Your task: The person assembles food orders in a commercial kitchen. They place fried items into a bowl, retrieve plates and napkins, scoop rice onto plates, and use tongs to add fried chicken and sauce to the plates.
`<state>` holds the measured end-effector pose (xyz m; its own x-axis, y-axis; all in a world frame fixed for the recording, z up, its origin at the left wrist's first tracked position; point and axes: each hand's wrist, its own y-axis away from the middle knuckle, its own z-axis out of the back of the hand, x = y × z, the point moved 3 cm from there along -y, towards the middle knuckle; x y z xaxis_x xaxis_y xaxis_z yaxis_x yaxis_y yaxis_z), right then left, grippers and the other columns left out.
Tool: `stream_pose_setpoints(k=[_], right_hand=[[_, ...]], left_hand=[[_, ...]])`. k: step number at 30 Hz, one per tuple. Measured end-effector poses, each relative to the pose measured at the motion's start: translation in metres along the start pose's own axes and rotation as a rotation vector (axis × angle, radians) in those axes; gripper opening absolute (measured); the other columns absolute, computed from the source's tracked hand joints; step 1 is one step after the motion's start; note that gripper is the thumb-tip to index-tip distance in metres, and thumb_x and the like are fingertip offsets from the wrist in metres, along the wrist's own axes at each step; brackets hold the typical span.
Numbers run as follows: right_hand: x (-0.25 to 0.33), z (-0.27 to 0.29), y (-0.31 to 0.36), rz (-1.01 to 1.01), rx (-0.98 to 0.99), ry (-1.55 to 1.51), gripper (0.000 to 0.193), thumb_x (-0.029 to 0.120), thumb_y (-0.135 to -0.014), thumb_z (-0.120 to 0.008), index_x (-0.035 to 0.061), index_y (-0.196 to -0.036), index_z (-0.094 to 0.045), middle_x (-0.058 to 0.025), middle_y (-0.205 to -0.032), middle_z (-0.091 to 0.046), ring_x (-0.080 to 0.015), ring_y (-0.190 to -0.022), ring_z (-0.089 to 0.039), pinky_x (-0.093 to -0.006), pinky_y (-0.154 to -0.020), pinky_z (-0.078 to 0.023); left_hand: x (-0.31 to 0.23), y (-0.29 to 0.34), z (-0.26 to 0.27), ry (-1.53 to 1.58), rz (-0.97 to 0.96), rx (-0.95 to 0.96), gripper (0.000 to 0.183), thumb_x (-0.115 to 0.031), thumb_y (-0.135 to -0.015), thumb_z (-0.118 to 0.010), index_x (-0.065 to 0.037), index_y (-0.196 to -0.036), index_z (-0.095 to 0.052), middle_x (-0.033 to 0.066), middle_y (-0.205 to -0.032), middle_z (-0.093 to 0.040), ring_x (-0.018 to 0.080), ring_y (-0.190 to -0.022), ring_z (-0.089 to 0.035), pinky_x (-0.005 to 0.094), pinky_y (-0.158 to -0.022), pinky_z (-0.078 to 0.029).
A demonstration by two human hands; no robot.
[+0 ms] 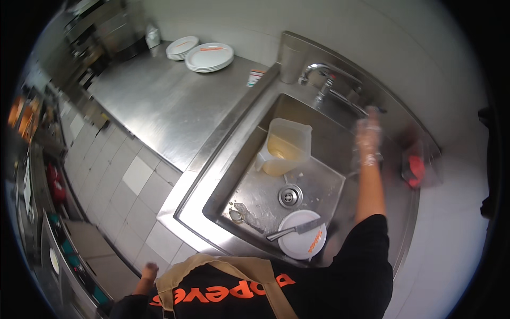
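My right hand [367, 138], in a clear plastic glove, is up beside the curved chrome tap [325, 89]; fingers blurred, so I cannot tell how far they are open or whether they grip its straight metal lever [346, 101]; tap stands on the back ledge of the grey steel sink [194, 217], steel backsplash [396, 109] close behind; passage between my wrist and the translucent plastic jug [289, 143], over the basin's right edge; lever's long axis slants rightward and down to my hand, spout pointing left; left hand [150, 271] low, outside the sink's near-left corner; its finger opening and any hold, cannot tell.
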<state>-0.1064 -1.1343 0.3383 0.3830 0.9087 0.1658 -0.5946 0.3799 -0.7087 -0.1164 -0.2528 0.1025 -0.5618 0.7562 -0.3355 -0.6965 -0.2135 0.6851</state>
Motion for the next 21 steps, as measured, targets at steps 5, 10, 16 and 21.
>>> stream_pose_setpoints(k=[5, 10, 16, 21], right_hand=[[-0.114, -0.006, -0.087, -0.372, 0.528, 0.445, 0.049, 0.019, -0.089, -0.05, 0.0016, -0.135, -0.044, -0.0309, -0.121, -0.055, -0.041, -0.113, -0.055, -0.0454, -0.097, -0.045], [-0.099, -0.004, -0.099, -0.491, 0.59, 0.554, 0.033, 0.026, -0.09, -0.049, 0.0085, -0.113, -0.065, -0.0161, -0.119, -0.061, -0.0374, -0.11, -0.059, -0.044, -0.089, -0.049], [-0.053, 0.0, -0.13, -0.71, 0.683, 0.632, 0.033, 0.026, -0.091, -0.048, 0.0086, -0.113, -0.064, -0.0139, -0.124, -0.059, -0.0361, -0.115, -0.056, -0.0461, -0.091, -0.048], [-0.072, -0.004, -0.115, -0.554, 0.61, 0.651, 0.034, 0.029, -0.09, -0.049, 0.01, -0.114, -0.064, -0.0142, -0.124, -0.059, -0.0373, -0.114, -0.056, -0.0456, -0.094, -0.046]], left_hand=[[0.048, 0.074, -0.028, -0.16, 0.162, 0.321, 0.023, -0.009, -0.083, -0.061, -0.003, -0.105, -0.06, 0.0107, -0.102, -0.064, 0.0196, -0.097, -0.06, 0.0307, -0.085, -0.046], [0.029, 0.069, -0.028, -0.148, 0.028, 0.29, 0.019, -0.015, -0.084, -0.064, -0.005, -0.1, -0.064, 0.0106, -0.098, -0.067, 0.019, -0.091, -0.063, 0.0308, -0.081, -0.048], [-0.049, 0.009, 0.01, 0.347, -0.242, -0.166, 0.006, -0.006, -0.087, -0.059, -0.001, -0.09, -0.062, 0.0035, -0.084, -0.064, 0.0104, -0.08, -0.058, 0.0242, -0.074, -0.046], [-0.094, -0.008, 0.053, 0.434, -0.463, -0.279, 0.007, -0.007, -0.091, -0.057, -0.003, -0.094, -0.061, 0.0023, -0.09, -0.064, 0.0103, -0.088, -0.057, 0.0239, -0.079, -0.044]])
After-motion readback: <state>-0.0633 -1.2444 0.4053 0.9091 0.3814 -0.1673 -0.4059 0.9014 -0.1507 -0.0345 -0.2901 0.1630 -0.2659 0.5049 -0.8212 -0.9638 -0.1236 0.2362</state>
